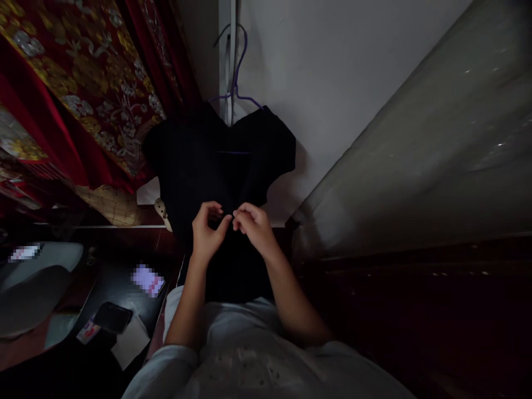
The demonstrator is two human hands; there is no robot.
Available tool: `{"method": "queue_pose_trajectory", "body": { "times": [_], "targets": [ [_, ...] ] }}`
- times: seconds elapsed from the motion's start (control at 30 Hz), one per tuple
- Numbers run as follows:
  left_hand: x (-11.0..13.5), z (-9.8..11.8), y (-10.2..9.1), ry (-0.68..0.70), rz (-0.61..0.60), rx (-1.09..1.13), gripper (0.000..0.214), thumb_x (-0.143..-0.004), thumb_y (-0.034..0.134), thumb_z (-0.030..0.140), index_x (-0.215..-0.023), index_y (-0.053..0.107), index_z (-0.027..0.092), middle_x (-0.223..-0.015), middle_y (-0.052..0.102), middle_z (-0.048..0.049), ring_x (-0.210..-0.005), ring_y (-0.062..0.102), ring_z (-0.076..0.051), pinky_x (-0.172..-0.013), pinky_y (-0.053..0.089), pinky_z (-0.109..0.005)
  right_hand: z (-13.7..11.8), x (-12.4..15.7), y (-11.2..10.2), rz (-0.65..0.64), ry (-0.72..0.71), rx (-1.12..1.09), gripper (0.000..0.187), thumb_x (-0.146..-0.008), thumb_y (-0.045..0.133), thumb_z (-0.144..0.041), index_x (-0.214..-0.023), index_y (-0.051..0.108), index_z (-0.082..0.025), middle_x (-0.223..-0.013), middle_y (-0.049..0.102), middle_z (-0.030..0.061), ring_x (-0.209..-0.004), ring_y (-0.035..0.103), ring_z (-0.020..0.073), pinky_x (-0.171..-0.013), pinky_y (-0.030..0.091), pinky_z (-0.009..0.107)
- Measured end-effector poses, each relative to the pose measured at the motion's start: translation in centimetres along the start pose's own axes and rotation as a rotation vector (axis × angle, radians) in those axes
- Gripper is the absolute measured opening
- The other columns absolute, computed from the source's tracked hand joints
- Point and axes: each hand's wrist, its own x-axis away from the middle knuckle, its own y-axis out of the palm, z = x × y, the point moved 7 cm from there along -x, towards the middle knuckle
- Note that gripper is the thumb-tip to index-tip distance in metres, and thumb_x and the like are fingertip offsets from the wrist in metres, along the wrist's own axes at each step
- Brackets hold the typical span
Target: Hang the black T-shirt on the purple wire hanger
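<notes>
A black garment hangs in front of me on a purple hanger, its front falling in folds that run down toward my hands. My left hand is at the middle of the garment, fingers curved and the thumb apart from them. Close beside it, my right hand has its fingers and thumb pinched together on the garment's front. The fingertips of both hands nearly meet. Dark cloth and low light hide any small detail between the fingers.
Red curtains with gold and silver patterns hang at left. A black table holds a lit phone, a dark phone-like object and pale paper. A grey chair stands left. A plastic-like sheet covers something at right.
</notes>
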Motion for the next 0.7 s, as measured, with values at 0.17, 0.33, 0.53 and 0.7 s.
{"method": "queue_pose_trajectory", "body": {
  "times": [0.17,0.33,0.53,0.7],
  "targets": [
    [0.4,-0.8,1.5,-0.033,-0.112,-0.021,0.006,-0.092,0.063,0.02,-0.097,0.065,0.018,-0.094,0.07,-0.0062,-0.087,0.069,-0.017,-0.081,0.055,-0.028,1.3,0.3,0.4,-0.08,0.074,0.081,0.03,-0.084,0.064,-0.044,-0.066,0.058,-0.02,-0.047,0.051,-0.0025,-0.045,0.045,0.011,-0.049,0.033,0.026],
    [0.2,-2.4,2.7,-0.104,-0.08,0.001,0.006,-0.086,0.064,0.019,-0.085,0.058,0.018,-0.078,0.064,-0.0002,-0.069,0.063,-0.013,-0.067,0.05,-0.024,0.0,-1.9,-0.5,-0.067,0.106,-0.014,0.039,-0.081,0.069,-0.054,-0.073,0.069,-0.015,-0.047,0.054,-0.0006,-0.04,0.038,0.0077,-0.042,0.024,0.024],
    [0.4,-3.1,6.5,-0.162,-0.159,-0.112,0.015,-0.076,0.063,0.012,-0.077,0.05,0.02,-0.062,0.05,0.0066,-0.056,0.049,-0.01,-0.056,0.036,-0.021,-11.9,-10.3,-2.4,0.138,-0.19,-0.028,0.047,-0.088,0.071,-0.06,-0.069,0.061,-0.018,-0.052,0.057,-0.0005,-0.039,0.038,0.0056,-0.039,0.023,0.02],
    [-1.6,0.2,8.4,-0.021,-0.347,-0.081,0.013,-0.084,0.067,0.014,-0.088,0.055,0.019,-0.077,0.062,0.0022,-0.065,0.059,-0.01,-0.061,0.043,-0.021,-15.6,-11.4,-1.7,0.139,-0.317,0.006,0.043,-0.1,0.06,-0.05,-0.071,0.058,-0.018,-0.053,0.059,-0.0002,-0.035,0.038,0.0054,-0.037,0.028,0.02]
  ]
}}
